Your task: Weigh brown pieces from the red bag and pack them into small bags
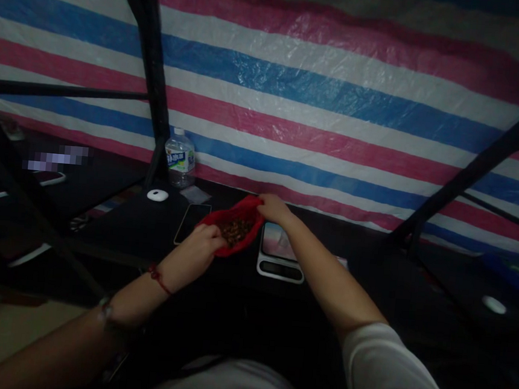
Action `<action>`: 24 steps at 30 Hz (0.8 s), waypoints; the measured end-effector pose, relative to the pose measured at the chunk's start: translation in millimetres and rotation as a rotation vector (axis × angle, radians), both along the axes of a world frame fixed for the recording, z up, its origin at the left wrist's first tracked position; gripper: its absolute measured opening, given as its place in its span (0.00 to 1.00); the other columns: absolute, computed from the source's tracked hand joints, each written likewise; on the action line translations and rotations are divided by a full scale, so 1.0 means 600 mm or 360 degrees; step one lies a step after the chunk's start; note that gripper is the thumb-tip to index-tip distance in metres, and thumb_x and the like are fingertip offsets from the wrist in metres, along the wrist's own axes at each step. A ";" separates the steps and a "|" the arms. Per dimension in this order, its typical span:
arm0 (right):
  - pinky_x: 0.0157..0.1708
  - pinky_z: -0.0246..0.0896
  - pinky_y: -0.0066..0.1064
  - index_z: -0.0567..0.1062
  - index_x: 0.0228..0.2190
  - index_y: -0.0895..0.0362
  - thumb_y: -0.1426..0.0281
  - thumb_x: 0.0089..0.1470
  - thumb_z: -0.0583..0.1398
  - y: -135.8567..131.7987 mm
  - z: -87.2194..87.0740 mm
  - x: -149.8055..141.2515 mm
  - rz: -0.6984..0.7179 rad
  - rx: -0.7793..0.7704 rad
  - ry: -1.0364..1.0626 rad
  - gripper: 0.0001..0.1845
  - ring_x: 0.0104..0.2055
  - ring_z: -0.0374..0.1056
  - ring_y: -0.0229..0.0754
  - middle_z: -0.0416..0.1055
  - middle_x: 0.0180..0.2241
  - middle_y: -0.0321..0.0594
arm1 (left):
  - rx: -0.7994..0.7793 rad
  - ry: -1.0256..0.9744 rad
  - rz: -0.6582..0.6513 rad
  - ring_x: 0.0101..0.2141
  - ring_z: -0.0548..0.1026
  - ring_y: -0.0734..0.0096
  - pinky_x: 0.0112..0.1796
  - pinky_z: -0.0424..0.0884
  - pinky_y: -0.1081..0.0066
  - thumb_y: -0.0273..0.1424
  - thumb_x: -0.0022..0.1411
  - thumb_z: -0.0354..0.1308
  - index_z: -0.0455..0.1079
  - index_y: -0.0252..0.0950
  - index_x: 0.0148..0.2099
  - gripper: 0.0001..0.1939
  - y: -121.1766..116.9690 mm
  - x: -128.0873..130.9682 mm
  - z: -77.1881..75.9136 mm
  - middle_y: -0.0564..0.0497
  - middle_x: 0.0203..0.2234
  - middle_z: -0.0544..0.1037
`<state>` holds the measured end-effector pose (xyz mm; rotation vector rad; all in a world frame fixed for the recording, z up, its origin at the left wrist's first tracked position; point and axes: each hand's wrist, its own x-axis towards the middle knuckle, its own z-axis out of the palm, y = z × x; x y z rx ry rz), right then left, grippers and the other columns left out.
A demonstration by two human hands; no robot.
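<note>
Under the left grip [201,243] and right grip [274,208] lies a black worktop [120,231]; beyond them, glossy striped sheeting [318,90]. Both hold a limp red bag [246,245], open between them around brown bits [235,231].

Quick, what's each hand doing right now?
Left hand: curled at the near rim of the red bag; whether closed cannot be told.
Right hand: closed, holding the red bag's far rim.

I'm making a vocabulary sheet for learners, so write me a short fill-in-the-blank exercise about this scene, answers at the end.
The left hand and right hand touch a bag coloured ____.
It holds small pieces coloured ____.
A red bracelet circles the ____ wrist.
The digital scale is partly hidden behind the ____ forearm.

Missing words: red; brown; left; right.
</note>
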<state>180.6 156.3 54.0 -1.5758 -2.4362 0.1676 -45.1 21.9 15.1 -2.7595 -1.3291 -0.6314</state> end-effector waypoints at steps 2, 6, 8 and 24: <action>0.37 0.62 0.29 0.78 0.36 0.61 0.73 0.49 0.56 -0.012 -0.026 0.006 0.0024 -0.0173 -0.0190 0.14 0.39 0.72 0.46 0.77 0.38 0.48 | -0.0175 0.0064 -0.0087 0.40 0.70 0.64 0.45 0.67 0.64 0.19 0.57 0.50 0.75 0.36 0.36 0.14 -0.012 0.015 -0.024 0.45 0.35 0.73; 0.43 0.63 0.31 0.74 0.47 0.61 0.69 0.49 0.60 -0.021 -0.047 0.020 0.0169 -0.0197 -0.0101 0.22 0.45 0.71 0.46 0.74 0.46 0.49 | -0.0245 -0.0086 -0.0097 0.42 0.70 0.62 0.47 0.66 0.63 0.38 0.59 0.57 0.75 0.37 0.34 0.10 -0.022 0.019 -0.024 0.46 0.39 0.74; 0.51 0.60 0.34 0.66 0.56 0.60 0.66 0.47 0.63 -0.019 -0.043 0.024 0.0247 -0.0106 0.0011 0.34 0.53 0.66 0.48 0.67 0.54 0.51 | -0.0161 -0.0279 0.0087 0.43 0.71 0.61 0.47 0.66 0.62 0.45 0.59 0.55 0.74 0.37 0.34 0.16 -0.021 0.002 -0.013 0.46 0.40 0.74; 0.31 0.60 0.25 0.79 0.35 0.60 0.77 0.51 0.54 0.019 -0.054 -0.026 0.0275 -0.0317 0.0259 0.14 0.33 0.70 0.39 0.77 0.34 0.41 | -0.1359 -0.1131 0.0790 0.19 0.74 0.72 0.20 0.67 0.76 0.36 0.51 0.55 0.65 0.37 0.39 0.13 0.021 -0.013 -0.048 0.52 0.25 0.76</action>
